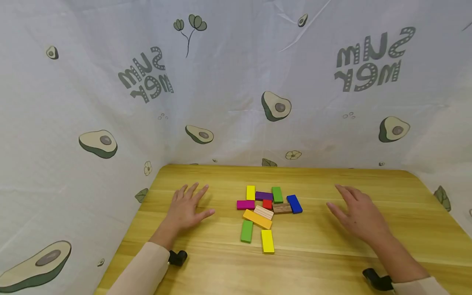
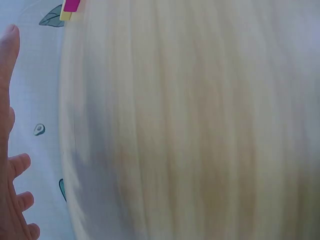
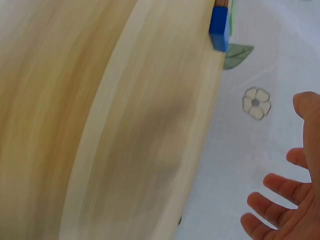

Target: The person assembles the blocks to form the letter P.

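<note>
Several coloured wooden blocks lie flat in a loose cluster mid-table. The upper part has a yellow block (image 1: 250, 192), a purple block (image 1: 264, 196), a green block (image 1: 277, 195) and a magenta block (image 1: 245, 205). A red block (image 1: 267, 204), a brown block (image 1: 282, 208), a ridged pale block (image 1: 263, 212) and an orange block (image 1: 257, 219) sit centrally. Right of them is a blue block (image 1: 294, 204). My left hand (image 1: 186, 209), fingers spread, is left of the cluster and apart from it. On the right, my right hand (image 1: 359, 213) has extended fingers and holds nothing.
Nearest me lie a second green block (image 1: 246, 232) and a second yellow block (image 1: 267, 241). The wooden table (image 1: 313, 266) meets a white printed curtain (image 1: 236, 82) at its back and sides. Black wrist mounts (image 1: 178, 258) stick out below both hands.
</note>
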Demonstrator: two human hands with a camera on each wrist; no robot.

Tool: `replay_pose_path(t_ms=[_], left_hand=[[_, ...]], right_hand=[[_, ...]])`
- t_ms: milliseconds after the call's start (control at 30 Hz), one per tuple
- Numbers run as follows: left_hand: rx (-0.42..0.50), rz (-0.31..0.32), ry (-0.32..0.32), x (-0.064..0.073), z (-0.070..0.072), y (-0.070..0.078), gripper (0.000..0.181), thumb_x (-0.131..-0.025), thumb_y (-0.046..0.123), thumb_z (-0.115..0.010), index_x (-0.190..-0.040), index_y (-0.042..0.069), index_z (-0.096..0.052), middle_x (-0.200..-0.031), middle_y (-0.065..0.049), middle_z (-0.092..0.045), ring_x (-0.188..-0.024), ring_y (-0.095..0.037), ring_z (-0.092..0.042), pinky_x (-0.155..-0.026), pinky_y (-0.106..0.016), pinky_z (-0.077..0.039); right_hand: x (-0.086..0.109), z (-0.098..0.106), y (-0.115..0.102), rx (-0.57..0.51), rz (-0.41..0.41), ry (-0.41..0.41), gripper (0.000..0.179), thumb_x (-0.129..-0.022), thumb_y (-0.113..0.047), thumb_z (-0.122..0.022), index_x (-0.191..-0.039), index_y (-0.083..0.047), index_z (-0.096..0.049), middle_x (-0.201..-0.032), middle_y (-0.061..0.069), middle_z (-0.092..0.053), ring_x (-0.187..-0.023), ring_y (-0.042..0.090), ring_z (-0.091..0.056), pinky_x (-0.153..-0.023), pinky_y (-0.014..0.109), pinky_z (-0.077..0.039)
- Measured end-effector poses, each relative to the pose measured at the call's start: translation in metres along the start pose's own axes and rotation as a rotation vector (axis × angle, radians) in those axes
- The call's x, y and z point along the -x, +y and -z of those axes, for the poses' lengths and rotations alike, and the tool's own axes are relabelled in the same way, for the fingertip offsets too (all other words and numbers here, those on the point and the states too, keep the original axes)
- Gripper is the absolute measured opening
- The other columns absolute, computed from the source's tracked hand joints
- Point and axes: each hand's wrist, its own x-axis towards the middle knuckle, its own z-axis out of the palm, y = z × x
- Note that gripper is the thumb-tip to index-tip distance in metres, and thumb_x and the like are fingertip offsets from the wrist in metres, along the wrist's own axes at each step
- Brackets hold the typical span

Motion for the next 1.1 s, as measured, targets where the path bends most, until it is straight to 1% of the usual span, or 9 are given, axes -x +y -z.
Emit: replay_pose_path(t_ms=[133,233,400,600,733,833,1000,1100], left_hand=[[0.011,-0.025,0.011,-0.004,-0.001,0.006,0.084,-0.091,0.072,-0.055,-0.161,0.034,-0.031,-0.167,-0.013,-0.032,-0.152,-0.05,-0.026,-0.123,-0.069,-0.018],[0.017,-0.045,0.013,-0.007,-0.003,0.01,0.08,-0.094,0.069,-0.054,-0.161,0.031,-0.033,-0.165,-0.014,-0.036,-0.15,-0.049,-0.03,-0.122,-0.068,-0.022],[0.026,-0.055,0.0,-0.011,-0.006,0.019,0.072,-0.1,0.064,-0.048,-0.161,0.027,-0.034,-0.163,-0.013,-0.039,-0.146,-0.046,-0.037,-0.12,-0.065,-0.03],[0.052,-0.045,-0.036,-0.015,-0.009,0.027,0.069,-0.102,0.062,-0.045,-0.161,0.029,-0.032,-0.164,-0.01,-0.038,-0.146,-0.039,-0.039,-0.119,-0.061,-0.034],[0.07,-0.079,-0.028,-0.018,-0.011,0.034,0.066,-0.103,0.059,-0.047,-0.159,0.025,-0.037,-0.161,-0.01,-0.043,-0.144,-0.038,-0.042,-0.117,-0.059,-0.038],[0.075,-0.11,-0.019,-0.021,-0.013,0.04,0.064,-0.103,0.056,-0.049,-0.158,0.023,-0.041,-0.159,-0.01,-0.045,-0.141,-0.037,-0.044,-0.117,-0.058,-0.039],[0.103,-0.15,-0.018,-0.026,-0.016,0.052,0.059,-0.104,0.052,-0.052,-0.154,0.022,-0.048,-0.156,-0.007,-0.048,-0.141,-0.034,-0.045,-0.117,-0.055,-0.04],[0.117,-0.185,-0.024,-0.03,-0.018,0.059,0.053,-0.104,0.048,-0.053,-0.15,0.022,-0.052,-0.152,-0.004,-0.053,-0.14,-0.03,-0.046,-0.118,-0.051,-0.041]], right_hand=[[-0.001,0.0,-0.014,-0.044,-0.017,-0.039,0.073,-0.1,-0.046,-0.063,-0.152,0.0,-0.04,-0.14,0.036,-0.047,-0.124,0.058,-0.045,-0.097,0.076,-0.043],[-0.001,-0.002,-0.024,-0.068,-0.008,-0.051,0.071,-0.1,-0.044,-0.064,-0.151,-0.001,-0.041,-0.136,0.034,-0.051,-0.122,0.055,-0.049,-0.095,0.074,-0.046],[-0.001,-0.009,-0.043,-0.095,0.041,-0.039,0.065,-0.099,-0.039,-0.067,-0.148,-0.002,-0.047,-0.128,0.029,-0.059,-0.113,0.049,-0.059,-0.09,0.067,-0.053],[0.0,-0.018,-0.067,-0.138,0.061,-0.025,0.064,-0.096,-0.038,-0.071,-0.147,-0.005,-0.05,-0.122,0.021,-0.065,-0.104,0.038,-0.065,-0.084,0.059,-0.059],[0.001,-0.024,-0.085,-0.162,0.079,-0.012,0.062,-0.095,-0.038,-0.073,-0.144,-0.006,-0.055,-0.119,0.018,-0.066,-0.101,0.035,-0.066,-0.082,0.054,-0.06],[0.002,-0.028,-0.098,-0.185,0.091,-0.019,0.059,-0.094,-0.036,-0.074,-0.142,-0.006,-0.058,-0.119,0.017,-0.067,-0.102,0.034,-0.066,-0.083,0.054,-0.06],[0.004,-0.036,-0.119,-0.207,0.084,-0.078,0.057,-0.094,-0.041,-0.073,-0.141,-0.012,-0.06,-0.12,0.01,-0.067,-0.105,0.029,-0.065,-0.089,0.053,-0.059],[0.005,-0.045,-0.13,-0.233,0.104,-0.102,0.054,-0.094,-0.044,-0.073,-0.138,-0.014,-0.063,-0.125,0.008,-0.067,-0.113,0.029,-0.065,-0.095,0.054,-0.058]])
